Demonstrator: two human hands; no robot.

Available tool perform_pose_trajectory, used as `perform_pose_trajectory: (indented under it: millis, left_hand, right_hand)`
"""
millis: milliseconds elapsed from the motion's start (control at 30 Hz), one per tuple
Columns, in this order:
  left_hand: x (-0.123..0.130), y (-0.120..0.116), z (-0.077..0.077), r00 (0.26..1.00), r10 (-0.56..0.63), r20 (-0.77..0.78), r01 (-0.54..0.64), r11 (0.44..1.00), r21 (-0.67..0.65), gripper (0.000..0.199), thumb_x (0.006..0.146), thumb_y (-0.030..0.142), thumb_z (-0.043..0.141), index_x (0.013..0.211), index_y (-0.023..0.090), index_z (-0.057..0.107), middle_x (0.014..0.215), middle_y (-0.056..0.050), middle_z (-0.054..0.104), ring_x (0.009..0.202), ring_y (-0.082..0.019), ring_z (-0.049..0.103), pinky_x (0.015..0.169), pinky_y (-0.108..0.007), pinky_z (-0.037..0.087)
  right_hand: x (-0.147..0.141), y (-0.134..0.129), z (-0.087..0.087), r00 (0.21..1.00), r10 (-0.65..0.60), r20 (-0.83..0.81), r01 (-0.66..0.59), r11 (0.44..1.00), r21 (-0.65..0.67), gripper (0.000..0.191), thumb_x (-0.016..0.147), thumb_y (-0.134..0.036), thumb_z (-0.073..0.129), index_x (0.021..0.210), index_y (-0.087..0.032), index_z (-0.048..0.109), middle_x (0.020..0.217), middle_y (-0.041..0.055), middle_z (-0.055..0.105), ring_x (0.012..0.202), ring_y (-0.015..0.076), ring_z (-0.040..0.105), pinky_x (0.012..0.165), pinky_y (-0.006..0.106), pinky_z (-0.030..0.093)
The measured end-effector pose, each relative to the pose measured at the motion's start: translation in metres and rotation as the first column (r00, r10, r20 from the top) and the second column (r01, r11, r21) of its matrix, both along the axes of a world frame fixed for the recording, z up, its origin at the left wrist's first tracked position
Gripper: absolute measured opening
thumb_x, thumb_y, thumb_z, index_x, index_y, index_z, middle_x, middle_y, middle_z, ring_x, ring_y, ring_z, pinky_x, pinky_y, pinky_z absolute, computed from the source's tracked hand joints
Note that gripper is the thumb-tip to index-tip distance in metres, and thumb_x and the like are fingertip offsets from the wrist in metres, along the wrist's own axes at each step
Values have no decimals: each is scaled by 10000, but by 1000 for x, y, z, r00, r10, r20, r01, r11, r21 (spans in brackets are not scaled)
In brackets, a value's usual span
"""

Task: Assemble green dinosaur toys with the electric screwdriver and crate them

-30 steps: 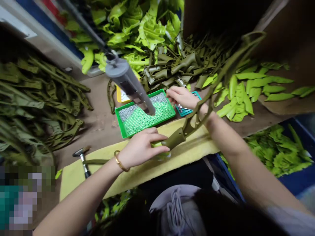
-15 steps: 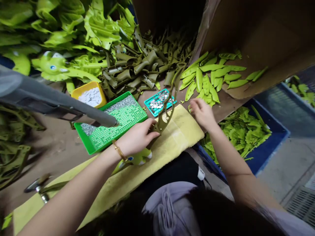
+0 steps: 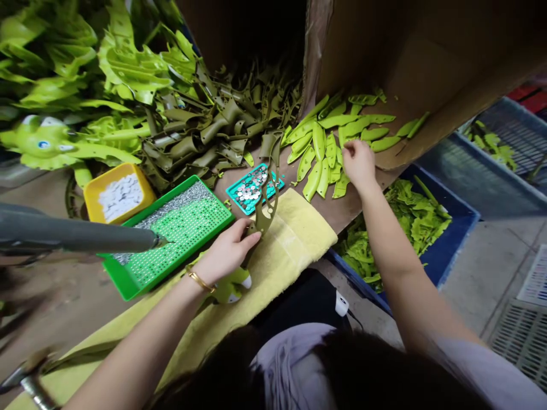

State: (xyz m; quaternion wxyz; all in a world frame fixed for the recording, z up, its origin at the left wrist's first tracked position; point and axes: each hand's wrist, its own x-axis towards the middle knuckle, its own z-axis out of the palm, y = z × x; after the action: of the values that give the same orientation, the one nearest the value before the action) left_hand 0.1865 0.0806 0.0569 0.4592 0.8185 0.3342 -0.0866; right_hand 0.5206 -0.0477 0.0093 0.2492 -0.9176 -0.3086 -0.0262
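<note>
My left hand [image 3: 228, 250], with a gold bracelet at the wrist, grips a curved olive-green plastic part [image 3: 265, 219] between thumb and fingers. The part sticks up with holes and thin arched edges, in front of a teal tray [image 3: 243, 193] of small silvery discs. Beneath that hand lies a lime-green toy piece [image 3: 233, 286] with white tips, partly hidden, on a folded yellow cloth [image 3: 294, 239]. My right hand [image 3: 359, 162] is at the right side of a pile of lime-green pod-shaped parts [image 3: 320, 151]. Its fingers are curled together; what they hold, if anything, is hidden.
A grey power screwdriver [image 3: 85, 230] reaches over the green tray [image 3: 171, 273] of screws. Beside it stands a yellow tub [image 3: 96, 208] of white pieces. Olive parts [image 3: 205, 125] are heaped behind. A cardboard box [image 3: 318, 51] and a blue bin [image 3: 461, 245] are at right.
My right hand has moved forward from the cloth's edge to the lime-green parts, its fingers now curled in. My left hand still holds the olive part. The view has turned rightward.
</note>
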Motion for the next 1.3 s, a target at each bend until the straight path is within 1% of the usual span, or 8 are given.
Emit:
perform_pose_trajectory:
  millis: [133,267,567,700,867,1000,1167,1300]
  left_hand:
    - [1,-3,-4,999,-40,26,40,999,4,441,817,515,458,1101,191,551,1138,-97,659,1067,-277,613,995,-452,458]
    - [-6,-4,0,999,-32,32,31,999,22,439,829,516,460,1109,193,562,1138,-101,665,1073,-281,622,1000,-447,464]
    - [-14,-2,5,998,-30,46,28,999,42,388,833,495,467,1081,217,576,1180,-92,671,1123,-284,623,1013,-427,472]
    - [-12,-2,4,997,-45,62,42,998,53,373,832,490,466,1066,224,585,1155,-86,679,1108,-281,630,1013,-436,476]
    - [-13,0,1,996,-41,81,35,997,66,348,841,448,468,1078,225,589,1170,-97,681,1122,-286,629,1009,-453,478]
    - [-13,-1,3,996,-56,68,52,997,60,330,854,446,459,1065,225,584,1159,-100,683,1117,-286,636,992,-438,492]
    - [-15,-2,7,997,-62,55,59,996,60,361,869,458,451,1107,218,577,1182,-96,683,1128,-281,634,989,-427,497]
    - [-22,-1,8,998,-30,57,26,997,73,392,863,457,451,1134,202,574,1226,-85,669,1161,-268,619,1016,-395,482]
  right_hand:
    - [-5,44,-3,998,54,20,-52,992,-119,432,921,-356,397,1215,-87,564,1283,207,561,1220,319,473,1061,500,356]
    - [-7,70,-6,996,34,78,-16,976,-216,465,888,-402,488,1134,-25,607,1279,261,545,1262,394,424,1048,578,331]
    - [31,43,13,971,-238,27,239,965,-105,367,892,-253,378,1006,-86,684,1110,215,651,1043,306,590,932,474,451]
    - [23,37,18,950,-280,135,288,957,-40,406,919,-313,375,1163,-97,617,1246,218,579,1173,324,527,985,491,411]
    - [7,56,14,996,-31,83,47,979,-197,466,883,-465,495,1134,-93,623,1248,221,577,1202,363,486,1015,534,385]
    - [8,84,13,987,133,96,-115,979,-171,409,915,-322,393,1200,-106,593,1296,193,557,1238,332,462,1060,504,367]
    - [14,113,6,915,402,-8,-388,877,-283,508,902,-207,317,1381,-159,482,1478,128,455,1340,294,387,1119,509,323]
    - [12,113,0,904,425,-35,-408,837,-364,541,870,-216,393,1398,-144,487,1454,176,477,1320,362,397,1068,597,328]
